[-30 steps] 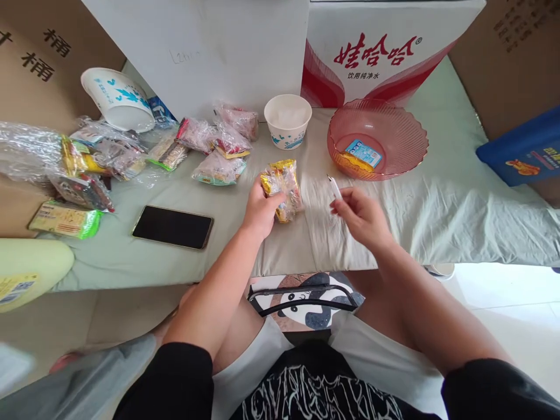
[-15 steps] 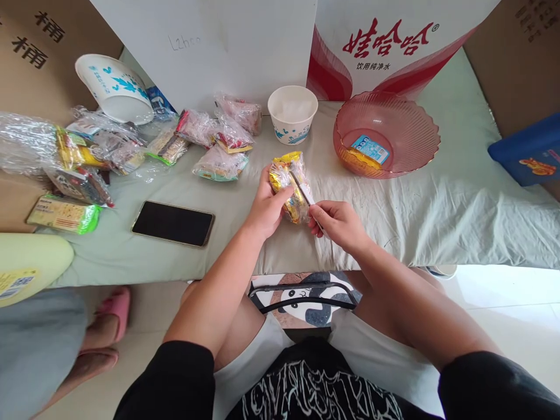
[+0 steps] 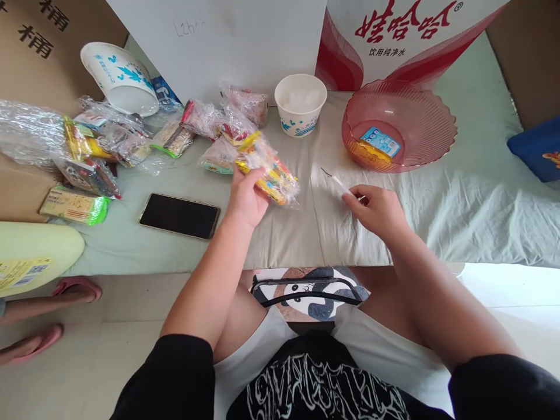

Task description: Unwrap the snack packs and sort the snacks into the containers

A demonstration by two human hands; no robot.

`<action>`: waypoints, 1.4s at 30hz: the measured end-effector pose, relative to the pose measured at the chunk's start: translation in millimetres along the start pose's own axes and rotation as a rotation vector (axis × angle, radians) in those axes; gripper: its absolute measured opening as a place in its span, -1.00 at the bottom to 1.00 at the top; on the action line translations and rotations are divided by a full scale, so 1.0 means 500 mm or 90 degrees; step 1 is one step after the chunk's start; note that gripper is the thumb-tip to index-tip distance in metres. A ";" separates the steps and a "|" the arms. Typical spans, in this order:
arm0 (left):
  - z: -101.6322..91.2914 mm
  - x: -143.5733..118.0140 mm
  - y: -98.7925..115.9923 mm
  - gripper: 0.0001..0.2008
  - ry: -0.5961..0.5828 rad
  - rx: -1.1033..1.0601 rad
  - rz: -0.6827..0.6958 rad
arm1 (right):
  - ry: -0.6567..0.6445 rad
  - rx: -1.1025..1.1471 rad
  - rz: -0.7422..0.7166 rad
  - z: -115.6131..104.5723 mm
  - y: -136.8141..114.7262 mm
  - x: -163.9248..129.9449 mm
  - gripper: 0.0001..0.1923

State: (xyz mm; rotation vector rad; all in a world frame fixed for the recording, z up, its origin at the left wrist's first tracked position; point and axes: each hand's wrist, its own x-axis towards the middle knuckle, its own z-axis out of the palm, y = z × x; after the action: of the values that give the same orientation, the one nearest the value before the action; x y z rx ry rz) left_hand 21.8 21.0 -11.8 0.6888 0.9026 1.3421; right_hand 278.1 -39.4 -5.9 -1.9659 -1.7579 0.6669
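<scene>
My left hand (image 3: pixel 249 195) is closed around one end of a yellow snack packet (image 3: pixel 271 175) in crinkly clear wrap, tilted over the cloth. To the right, my right hand (image 3: pixel 376 210) pinches a slim white cutter (image 3: pixel 339 184) with a thin dark tip pointing up and left, apart from the packet. Just behind the packet lies a pile of wrapped snacks (image 3: pixel 205 119). A white paper bowl (image 3: pixel 301 119) with blue print stands upright beyond the hands. The pink ribbed bowl (image 3: pixel 424 146), behind my right hand, contains a blue and orange packet (image 3: pixel 377 146).
A black phone (image 3: pixel 179 216) lies left of my hands. Farther left are a green-ended packet (image 3: pixel 74 205), a tipped paper bowl (image 3: pixel 120 79) and a pale yellow bottle (image 3: pixel 39 248). White boxes (image 3: pixel 219 46) line the back. Another person's feet in pink sandals (image 3: pixel 46 344) show at lower left.
My left hand has moved the yellow packet left and tilted it. My right hand has drawn the cutter away to the right, off the packet. The other person's feet have shifted left.
</scene>
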 end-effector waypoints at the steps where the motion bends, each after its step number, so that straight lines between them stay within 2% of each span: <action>1: 0.008 -0.007 -0.012 -0.36 -0.025 0.003 -0.021 | 0.049 -0.050 -0.004 0.004 0.011 0.008 -0.70; 4: 0.021 -0.020 -0.037 -0.38 -0.088 0.052 -0.057 | 0.157 -0.117 -0.049 0.016 0.030 0.022 -0.72; 7: 0.006 -0.011 -0.032 -0.31 -0.068 0.170 0.044 | 0.181 -0.045 -0.158 0.022 0.020 0.014 -0.66; 9: -0.010 -0.002 -0.019 -0.26 -0.062 0.258 0.087 | 0.117 0.034 -0.258 0.026 0.000 -0.002 -0.60; 12: -0.028 0.003 -0.004 -0.26 -0.073 0.369 0.074 | -0.009 0.068 -0.419 0.041 -0.027 -0.028 -0.41; 14: -0.035 0.002 0.000 -0.40 -0.063 0.440 0.076 | -0.061 0.029 -0.476 0.052 -0.034 -0.036 -0.48; 16: -0.044 0.005 0.002 -0.65 -0.037 0.513 0.086 | -0.069 -0.010 -0.476 0.058 -0.028 -0.035 -0.70; 18: -0.061 0.015 0.006 -0.84 0.019 0.573 0.102 | -0.032 -0.012 -0.450 0.053 -0.013 -0.025 -0.76; 21: -0.094 0.032 0.017 -0.88 0.133 0.592 0.146 | 0.100 0.046 -0.367 0.031 0.012 -0.008 -0.78; 23: -0.107 0.034 0.025 -0.89 0.138 0.568 0.208 | 0.206 0.081 -0.297 0.014 0.022 -0.002 -0.73; 24: -0.108 0.030 0.028 -0.84 0.093 0.558 0.248 | 0.252 0.089 -0.272 0.007 0.024 -0.001 -0.69; 25: -0.104 0.023 0.032 -0.77 0.015 0.559 0.282 | 0.286 0.093 -0.262 0.001 0.023 -0.002 -0.67; 27: -0.088 0.002 0.036 -0.59 -0.197 0.602 0.308 | 0.306 0.090 -0.294 -0.006 0.015 -0.008 -0.66; 29: -0.066 -0.020 0.038 -0.49 -0.369 0.708 0.260 | 0.267 0.079 -0.383 -0.005 0.004 -0.018 -0.73; 31: -0.050 -0.035 0.037 -0.54 -0.432 0.780 0.196 | 0.201 0.033 -0.466 0.004 -0.006 -0.028 -0.78; 34: -0.043 -0.039 0.037 -0.79 -0.377 0.805 0.157 | 0.165 -0.082 -0.500 0.021 -0.011 -0.036 -0.84; 38: -0.044 -0.033 0.042 -0.79 -0.232 0.743 0.165 | 0.225 -0.121 -0.501 0.036 -0.016 -0.040 -0.86; 42: -0.032 -0.030 0.042 -0.78 -0.123 0.571 0.061 | 0.155 -0.113 -0.565 0.053 -0.028 -0.050 -0.77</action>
State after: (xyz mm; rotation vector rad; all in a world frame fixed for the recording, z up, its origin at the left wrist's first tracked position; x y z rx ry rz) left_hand -2.6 7.5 0.4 1.5308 1.3239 0.8816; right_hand 248.6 -63.0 -16.8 -1.0763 -2.2859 -0.0329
